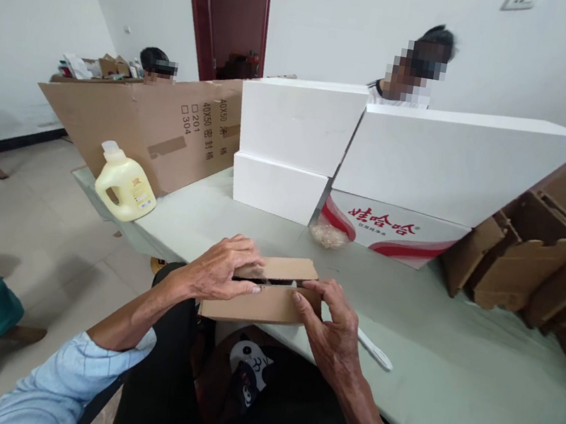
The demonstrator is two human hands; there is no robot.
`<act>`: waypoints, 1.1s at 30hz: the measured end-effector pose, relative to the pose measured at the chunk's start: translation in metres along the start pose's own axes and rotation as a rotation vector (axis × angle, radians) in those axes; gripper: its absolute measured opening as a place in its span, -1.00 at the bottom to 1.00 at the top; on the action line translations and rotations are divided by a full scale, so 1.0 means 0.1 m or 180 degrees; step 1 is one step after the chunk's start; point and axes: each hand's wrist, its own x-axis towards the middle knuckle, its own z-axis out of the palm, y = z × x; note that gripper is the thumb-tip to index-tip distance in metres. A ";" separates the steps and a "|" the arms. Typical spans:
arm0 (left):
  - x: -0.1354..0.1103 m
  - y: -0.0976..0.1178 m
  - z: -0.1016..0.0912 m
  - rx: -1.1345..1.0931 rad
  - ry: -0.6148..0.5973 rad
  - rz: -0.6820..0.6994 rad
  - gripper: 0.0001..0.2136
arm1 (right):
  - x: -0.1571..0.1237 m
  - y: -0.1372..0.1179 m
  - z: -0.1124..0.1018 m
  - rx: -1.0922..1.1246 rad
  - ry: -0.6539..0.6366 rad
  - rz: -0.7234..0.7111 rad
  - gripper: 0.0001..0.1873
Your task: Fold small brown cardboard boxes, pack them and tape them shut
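A small brown cardboard box (257,306) sits at the table's near edge, its two top flaps parted by a dark gap. My left hand (225,267) lies over its left end, thumb along the near flap and fingers over the far one. At the right end, my right hand (333,320) grips the box, thumb on the near flap and fingers at the gap. Something pale shows in the gap, too small to name. Just right of my right hand lies a white strip-like object (375,350), partly hidden by the hand.
White boxes (297,125) stand stacked across the table (454,354), beside a red-and-white printed box (392,233). A yellow jug (126,183) and large carton (182,131) are at left. Folded cardboard (528,258) leans at right. Two people sit beyond the boxes.
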 end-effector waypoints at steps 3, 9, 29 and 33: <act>0.05 0.02 0.03 -0.0179 0.0081 -0.0041 -0.92 | -0.01 0.00 -0.02 -0.0234 -0.0062 -0.0027 -0.93; 0.09 0.01 0.06 -0.0632 0.0364 -0.0189 -0.84 | 0.11 -0.11 -0.08 -0.1142 -0.0059 -0.0490 -0.76; 0.06 0.05 0.08 -0.1555 0.0364 -0.1202 -0.90 | 0.88 -0.38 0.09 -0.0459 -0.2139 -0.0110 -0.82; 0.00 -0.01 0.04 -0.1516 0.0405 -0.1176 -0.90 | 0.87 -0.33 0.13 -0.0155 -0.2112 -0.0077 -0.74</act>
